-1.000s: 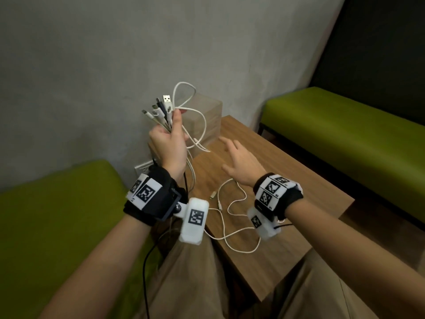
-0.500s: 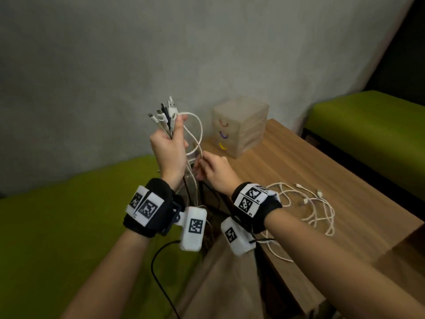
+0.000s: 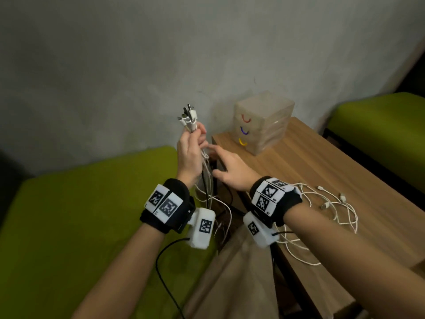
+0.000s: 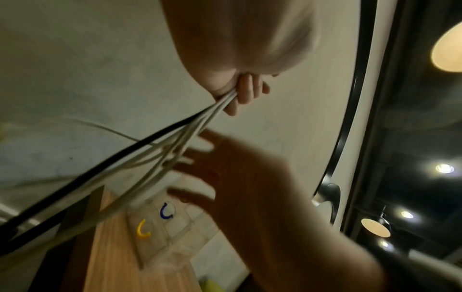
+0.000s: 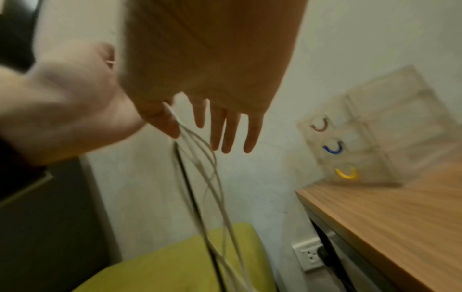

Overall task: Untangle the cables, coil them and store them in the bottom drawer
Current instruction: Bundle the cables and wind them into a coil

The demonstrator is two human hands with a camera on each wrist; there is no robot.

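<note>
My left hand (image 3: 190, 151) is raised beside the table's left end and grips a bundle of white and black cables (image 3: 208, 180), with their plugs (image 3: 189, 118) sticking up above the fist. The strands hang down from it toward the floor. My right hand (image 3: 226, 166) is just right of the bundle, below the left fist; its fingers (image 5: 226, 130) are straight and spread, touching the hanging strands (image 5: 210, 177). A translucent drawer unit (image 3: 264, 125) stands at the table's back corner, its bottom drawer marked by a yellow handle (image 3: 242, 142). More white cables (image 3: 333, 203) lie loose on the wooden table (image 3: 322, 166).
Green padded benches (image 3: 80, 215) flank the table on the left and at the far right (image 3: 379, 120). A wall socket (image 5: 310, 254) with a black plug sits low under the table's end. A thin black lead (image 3: 165, 272) trails from my left wrist camera.
My right hand left the table and came over to the hanging strands below the left fist, and its fingers are now spread. The view swung left. The left hand kept hold of the bundle.
</note>
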